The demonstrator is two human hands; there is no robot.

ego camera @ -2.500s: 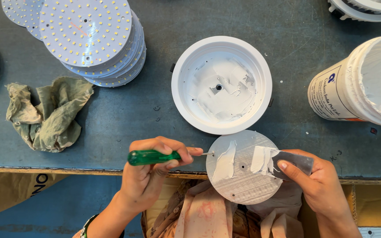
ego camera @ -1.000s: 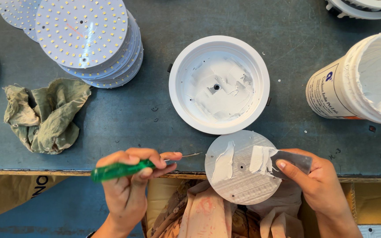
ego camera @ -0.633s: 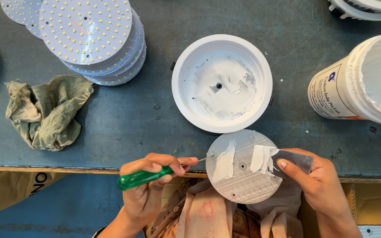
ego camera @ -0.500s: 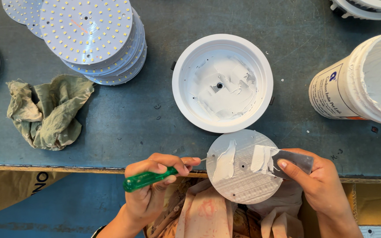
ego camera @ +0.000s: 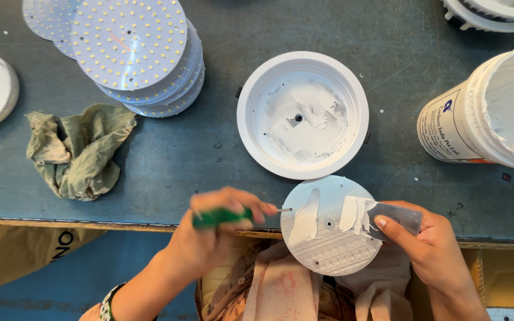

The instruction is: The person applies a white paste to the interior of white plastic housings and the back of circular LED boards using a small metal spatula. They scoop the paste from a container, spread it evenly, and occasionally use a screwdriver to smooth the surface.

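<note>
Two paste-smeared containers: white housing [ego camera: 303,114], tub [ego camera: 495,110]; fingers grip screwdriver [ego camera: 224,217], disc [ego camera: 331,226], scraper [ego camera: 397,217].

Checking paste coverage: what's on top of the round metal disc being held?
On the disc: two smears of white paste, one left of centre, one at the right. The right hand presses a flat grey scraper over the right rim, hiding what lies beneath.
</note>
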